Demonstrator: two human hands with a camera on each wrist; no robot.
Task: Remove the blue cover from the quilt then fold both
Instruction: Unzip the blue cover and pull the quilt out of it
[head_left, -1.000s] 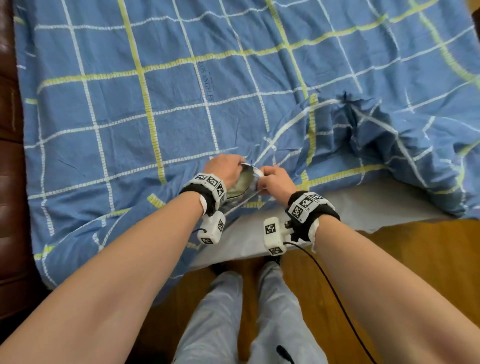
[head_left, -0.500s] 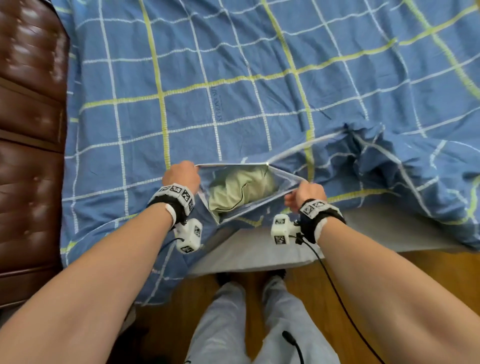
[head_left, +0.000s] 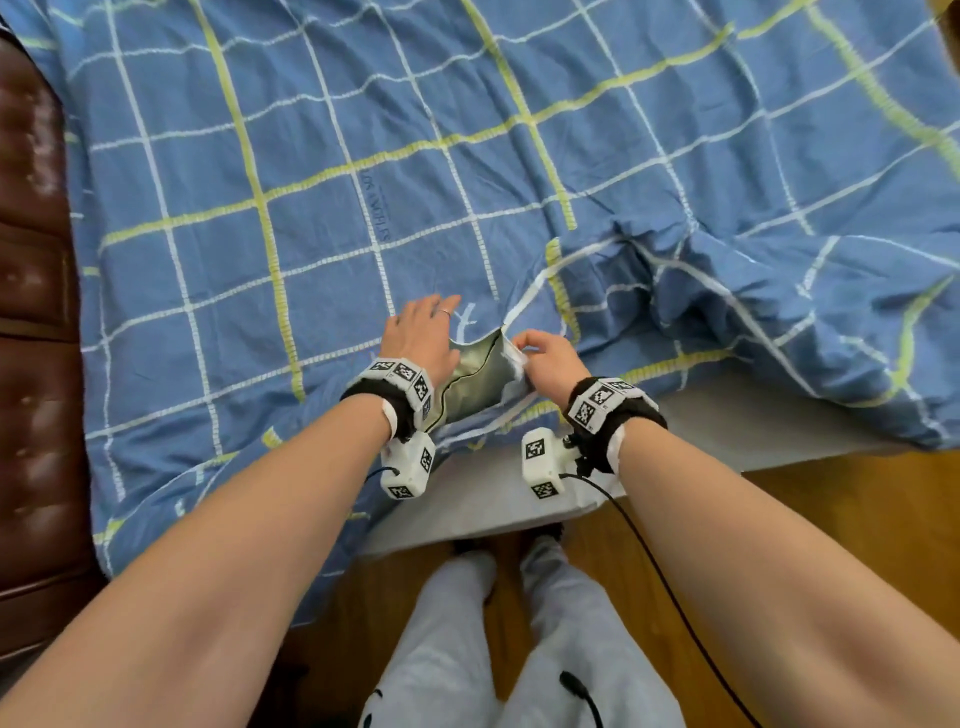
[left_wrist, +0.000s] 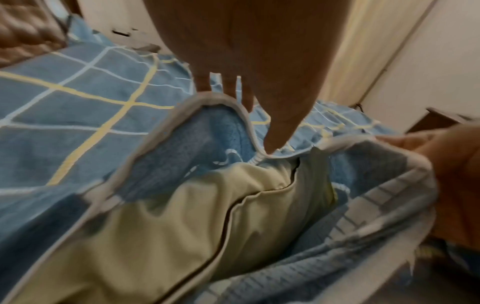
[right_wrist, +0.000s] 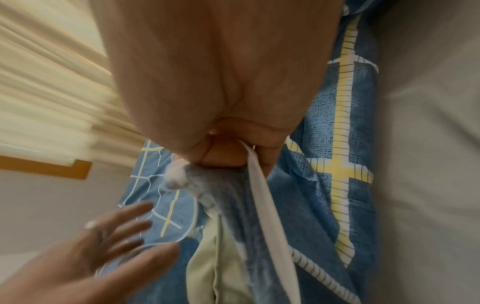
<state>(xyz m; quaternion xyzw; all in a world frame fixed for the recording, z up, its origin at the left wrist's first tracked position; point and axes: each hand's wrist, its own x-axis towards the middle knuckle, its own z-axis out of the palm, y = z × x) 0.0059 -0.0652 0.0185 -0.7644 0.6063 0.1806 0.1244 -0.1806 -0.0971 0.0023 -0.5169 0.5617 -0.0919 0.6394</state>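
Note:
The blue cover (head_left: 467, 171) with white and yellow grid lines lies spread over the bed. At its near edge an opening shows the pale green quilt (head_left: 472, 384) inside, also seen as the quilt (left_wrist: 197, 222) with dark piping and the quilt (right_wrist: 207, 267). My left hand (head_left: 423, 332) is flat with straight fingers on the cover just left of the opening, and shows as the left hand (right_wrist: 103, 236) with a ring. My right hand (head_left: 545, 353) pinches the white-edged rim of the opening (right_wrist: 257, 181) and holds it up.
A brown leather headboard (head_left: 31, 312) runs along the left. A grey sheet (head_left: 727, 431) covers the mattress edge near me. The cover is bunched in folds (head_left: 779, 291) at the right. My legs stand on the wooden floor (head_left: 831, 509) below.
The opening, stretched wide between both hands half a second ago, has narrowed. My left hand let go of the rim and moved forward, flat onto the cover. The right hand moved left, still pinching.

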